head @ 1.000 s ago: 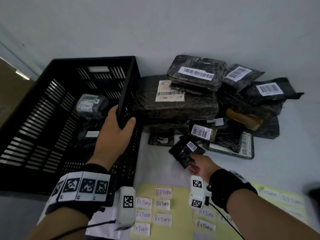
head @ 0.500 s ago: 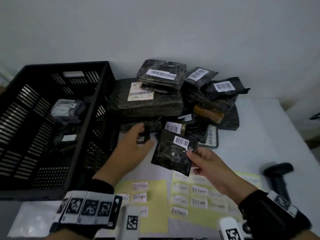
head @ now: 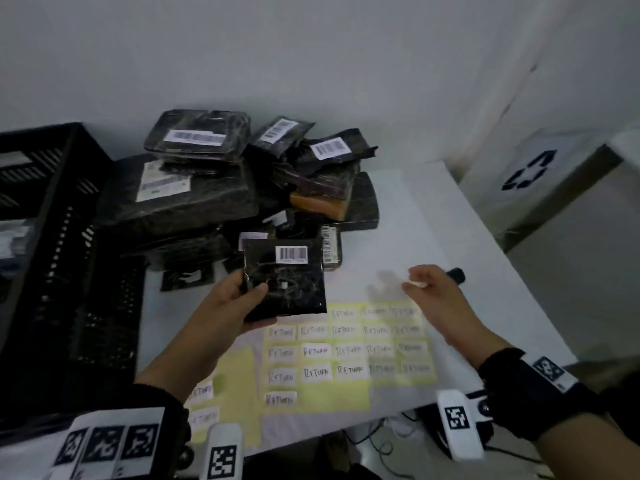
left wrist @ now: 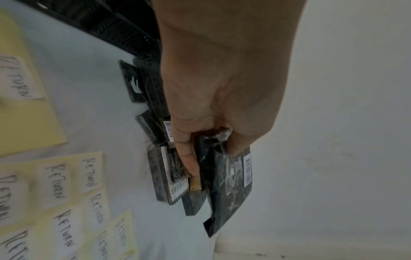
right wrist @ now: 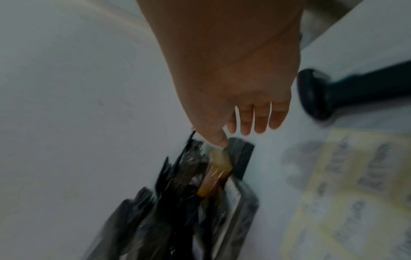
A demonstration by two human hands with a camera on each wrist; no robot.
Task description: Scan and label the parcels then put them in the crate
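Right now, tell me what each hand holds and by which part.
The left hand grips the small flat black plastic parcel by its lower left corner. The right hand is open and holds nothing.

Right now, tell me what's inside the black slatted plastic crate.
Only part of the black slatted plastic crate is in frame. A blurred pale shape shows at the left edge; the floor beyond is cut off.

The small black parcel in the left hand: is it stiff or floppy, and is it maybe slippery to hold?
The small black parcel probably flexes: in the left wrist view its lower corner hangs thin and slightly bent. It seems light, since the left hand holds it by one edge with thumb and fingers. Its glossy wrinkled film might be slippery.
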